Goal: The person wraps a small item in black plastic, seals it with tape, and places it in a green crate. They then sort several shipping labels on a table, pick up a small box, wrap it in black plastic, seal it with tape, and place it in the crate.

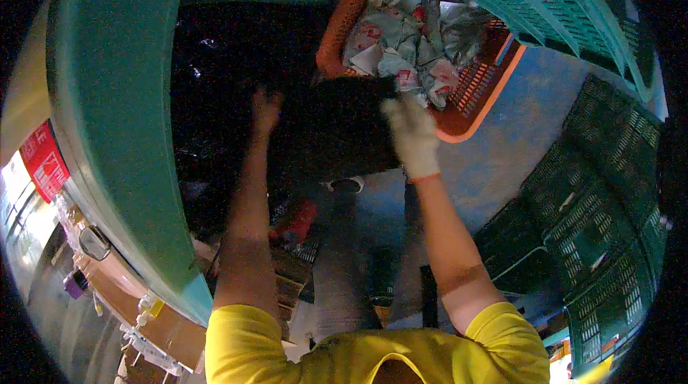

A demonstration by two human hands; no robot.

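The bare left hand point(266, 108) is reaching to the left side of a matte-black, boxy-looking thing point(333, 126); its fingers are blurring into shadow, so I can't tell whether it is gripping. The right hand point(416, 137), in a cream knitted glove, is curling at the thing's right edge, seemingly gripping it. The black thing is lying between both hands, its long axis apparently running left to right. An orange slatted plastic basket point(344, 22) of crumpled silver-grey packets point(401, 33) is sitting on the far side, nearer the right hand.

Green crates point(591, 223) and worn floor point(527, 126) suggest a workshop.
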